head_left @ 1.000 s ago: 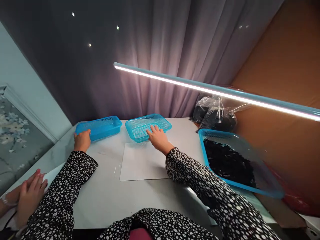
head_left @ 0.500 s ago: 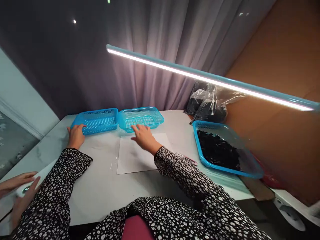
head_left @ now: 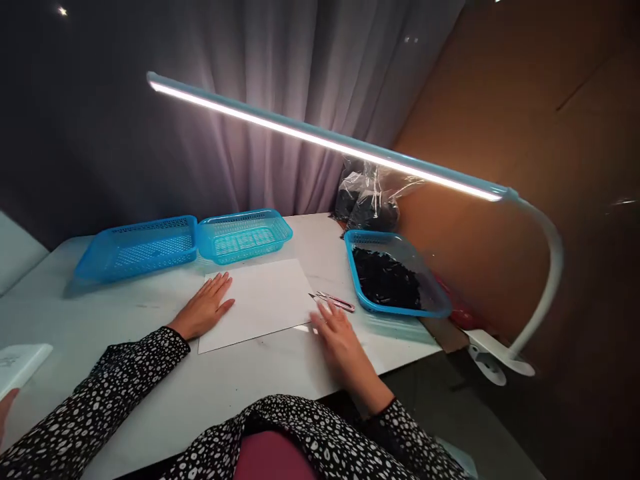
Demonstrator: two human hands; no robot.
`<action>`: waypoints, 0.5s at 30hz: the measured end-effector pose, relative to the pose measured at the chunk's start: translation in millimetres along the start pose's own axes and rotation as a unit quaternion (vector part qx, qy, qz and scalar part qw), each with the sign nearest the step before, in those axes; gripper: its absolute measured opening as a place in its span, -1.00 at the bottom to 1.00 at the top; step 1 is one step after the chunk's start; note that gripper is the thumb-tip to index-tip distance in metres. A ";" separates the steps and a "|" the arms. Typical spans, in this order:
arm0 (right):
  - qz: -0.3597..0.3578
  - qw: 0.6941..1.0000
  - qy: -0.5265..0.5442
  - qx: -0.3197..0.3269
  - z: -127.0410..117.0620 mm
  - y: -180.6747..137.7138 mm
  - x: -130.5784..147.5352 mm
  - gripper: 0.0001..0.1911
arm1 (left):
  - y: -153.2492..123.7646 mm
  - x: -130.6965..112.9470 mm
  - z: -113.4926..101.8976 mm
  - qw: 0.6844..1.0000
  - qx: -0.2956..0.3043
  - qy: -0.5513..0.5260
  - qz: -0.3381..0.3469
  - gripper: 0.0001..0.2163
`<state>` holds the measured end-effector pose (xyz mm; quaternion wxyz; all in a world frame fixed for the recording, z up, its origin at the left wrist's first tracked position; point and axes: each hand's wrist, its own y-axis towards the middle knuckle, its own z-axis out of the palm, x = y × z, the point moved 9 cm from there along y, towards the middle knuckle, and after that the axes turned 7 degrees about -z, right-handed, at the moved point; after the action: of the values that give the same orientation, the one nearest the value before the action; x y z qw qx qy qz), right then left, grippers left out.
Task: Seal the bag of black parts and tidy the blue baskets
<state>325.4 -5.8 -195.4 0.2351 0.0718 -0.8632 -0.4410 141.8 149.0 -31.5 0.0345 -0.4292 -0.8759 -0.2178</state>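
Observation:
A white sheet of paper [head_left: 265,300] lies on the table in front of me. My left hand [head_left: 206,308] rests flat on its left edge, fingers stretched out and nothing held. Near the sheet's lower right corner is my right hand [head_left: 340,337], slightly blurred, its fingers apart and no object in it. Just beyond those fingertips lies a pair of pink-handled thread snips [head_left: 336,301]. Behind the paper stand a blue basket [head_left: 150,250] and a lighter turquoise basket [head_left: 245,237], side by side, with no contents visible.
At the right, a blue basket [head_left: 356,283] holds many small black pieces [head_left: 387,277]. Behind it sit clear plastic bags [head_left: 367,203] with dark contents. A lit bar lamp [head_left: 325,140] hangs overhead, clamped at the right edge. Another person's hand [head_left: 7,407] touches a white object [head_left: 23,367] at far left.
My left hand has left the blue basket and now lies on the paper's left edge. My right hand has moved from above the paper toward its lower right corner. The view has turned right.

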 end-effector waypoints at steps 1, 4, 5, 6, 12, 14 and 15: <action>0.036 0.999 0.004 -0.013 -4.6 -5.6 -18.7 -0.44 | -0.1 -6.6 6.6 1.000 0.021 -0.006 0.007 -0.44; 0.072 0.997 0.009 -0.036 -8.9 -7.8 -48.5 -0.45 | -4.8 -46.5 26.5 0.994 0.091 -0.031 0.056 -0.36; 0.079 0.996 0.012 -0.044 -9.1 -4.2 -52.4 -0.44 | -9.3 -69.0 35.1 0.988 0.117 -0.045 0.085 -0.34; 0.087 0.995 0.015 -0.055 -9.6 0.4 -54.4 -0.44 | -15.8 -95.3 44.3 0.980 0.145 -0.063 0.119 -0.32; 0.126 0.981 0.023 -0.148 -51.7 6.5 -37.4 -0.64 | -56.8 -216.5 35.9 0.884 0.215 -0.251 0.329 -0.37; 0.153 0.970 0.020 -0.187 -82.6 -11.0 -28.5 -0.68 | -43.8 -203.3 -7.9 0.864 0.174 -0.332 0.337 -0.46; 0.172 0.962 0.018 -0.209 -98.0 -22.2 -24.3 -0.63 | -31.5 -187.2 -34.9 0.857 0.142 -0.374 0.325 -0.49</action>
<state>390.9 -82.4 -172.4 0.3325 -0.1204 -0.7467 -0.5635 231.0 -20.2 -57.4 -0.1662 -0.7289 -0.6551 0.1095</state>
